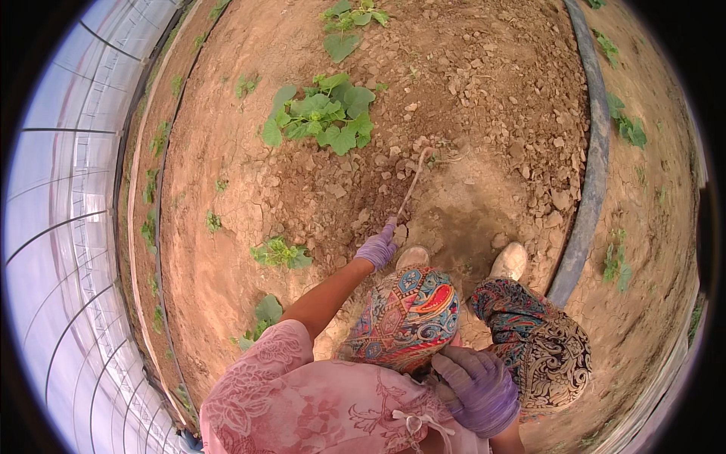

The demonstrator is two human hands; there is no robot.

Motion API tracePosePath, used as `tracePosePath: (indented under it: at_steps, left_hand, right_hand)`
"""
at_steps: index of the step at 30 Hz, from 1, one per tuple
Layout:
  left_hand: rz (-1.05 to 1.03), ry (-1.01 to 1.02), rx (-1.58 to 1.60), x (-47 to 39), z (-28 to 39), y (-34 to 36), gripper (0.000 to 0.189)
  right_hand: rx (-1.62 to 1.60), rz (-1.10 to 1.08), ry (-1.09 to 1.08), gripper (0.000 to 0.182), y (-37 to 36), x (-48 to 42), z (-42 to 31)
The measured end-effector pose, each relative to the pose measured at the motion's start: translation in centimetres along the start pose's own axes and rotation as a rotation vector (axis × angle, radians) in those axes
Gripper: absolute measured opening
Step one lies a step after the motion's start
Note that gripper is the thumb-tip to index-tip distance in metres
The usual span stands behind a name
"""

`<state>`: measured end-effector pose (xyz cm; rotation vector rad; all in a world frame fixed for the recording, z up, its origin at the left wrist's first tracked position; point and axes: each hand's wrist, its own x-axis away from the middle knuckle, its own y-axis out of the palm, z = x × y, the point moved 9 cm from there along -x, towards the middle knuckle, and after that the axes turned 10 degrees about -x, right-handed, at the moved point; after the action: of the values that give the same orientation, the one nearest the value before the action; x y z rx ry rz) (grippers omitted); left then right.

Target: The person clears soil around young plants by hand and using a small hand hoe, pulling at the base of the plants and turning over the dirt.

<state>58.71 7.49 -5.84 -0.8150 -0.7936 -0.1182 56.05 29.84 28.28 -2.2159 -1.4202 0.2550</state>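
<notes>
In a purple glove, my left hand (378, 248) is closed around the near end of a thin, bent-ended hand tool (415, 184), which looks like a hand hoe. The tool's far end meets the soil beside a small green sprig (432, 161); its tip is hard to make out. Up and to the left of that hand grows a leafy vine plant (323, 113), perhaps cucumber. My right hand (482, 391), also gloved, rests against my lap beside the patterned trousers (408, 318). Its fingers are bent, and their undersides are hidden.
Crumbled soil clods (510, 96) cover the ground ahead. A thick grey hose (595, 125) runs along the right. Smaller plants (281, 252) stand at left, before a thin dark pipe (160, 187) and the plastic greenhouse wall (62, 187). My shoes (509, 261) are on bare soil.
</notes>
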Motion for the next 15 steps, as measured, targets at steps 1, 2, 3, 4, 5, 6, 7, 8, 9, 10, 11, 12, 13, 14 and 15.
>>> tracePosePath:
  at_steps: [1, 2, 3, 4, 5, 6, 7, 8, 9, 10, 11, 12, 13, 14, 15]
  left_hand:
    - [-0.065, 0.010, -0.024, 0.8, -2.9, 3.4, 0.055]
    - [-0.068, 0.054, 0.066, 1.3, -7.8, 6.5, 0.057]
    - [-0.055, 0.101, 0.195, 1.9, -13.8, 9.5, 0.059]
    - [-0.048, 0.130, 0.291, 3.5, -18.3, 11.4, 0.062]
    - [-0.079, 0.106, 0.281, 4.7, -18.3, 13.1, 0.064]
    - [-0.100, 0.074, 0.268, 6.5, -18.6, 14.1, 0.067]
    - [-0.140, 0.039, 0.307, 8.5, -17.5, 14.4, 0.067]
    - [-0.167, -0.005, 0.344, 11.0, -16.4, 13.8, 0.067]
    - [-0.142, 0.007, 0.389, 12.4, -15.3, 12.4, 0.065]
    - [-0.127, 0.027, 0.427, 12.1, -15.5, 11.9, 0.064]
    - [-0.115, 0.042, 0.461, 12.4, -15.7, 11.1, 0.062]
    - [-0.097, 0.067, 0.483, 11.0, -17.1, 10.6, 0.061]
    - [-0.067, 0.106, 0.451, 8.9, -14.7, 9.1, 0.058]
    - [-0.034, 0.144, 0.418, 6.9, -12.1, 7.4, 0.055]
    - [-0.004, 0.182, 0.385, 4.8, -9.3, 5.8, 0.053]
  right_hand:
    - [0.021, 0.021, -0.002, 0.040, -0.2, -0.1, 0.1]
    - [0.026, 0.023, -0.016, 0.041, -0.2, -0.1, -0.3]
    - [0.022, 0.026, -0.055, 0.041, -0.2, -0.1, -1.4]
    - [0.013, 0.037, -0.086, 0.043, -0.4, 0.0, -1.7]
    - [0.012, 0.034, -0.068, 0.043, -0.4, 0.3, -1.1]
    - [0.011, 0.042, -0.062, 0.043, -0.5, 0.5, -0.7]
    - [0.007, 0.042, -0.048, 0.043, -0.3, 0.7, -0.2]
    - [0.007, 0.049, -0.039, 0.041, -0.3, 0.8, -0.1]
    - [0.009, 0.064, -0.048, 0.040, -0.7, 0.6, -0.3]
    - [0.012, 0.081, -0.054, 0.038, -1.0, 0.6, -0.5]
    - [0.008, 0.082, -0.067, 0.040, -0.8, 0.8, -0.6]
    - [0.007, 0.088, -0.096, 0.041, -0.9, 1.1, -0.9]
    - [0.010, 0.089, -0.097, 0.043, -0.7, 1.2, -0.7]
    - [-0.026, 0.107, -0.114, 0.041, -0.9, 1.2, -0.9]
    - [-0.051, 0.115, -0.116, 0.040, -1.0, 1.1, -1.0]
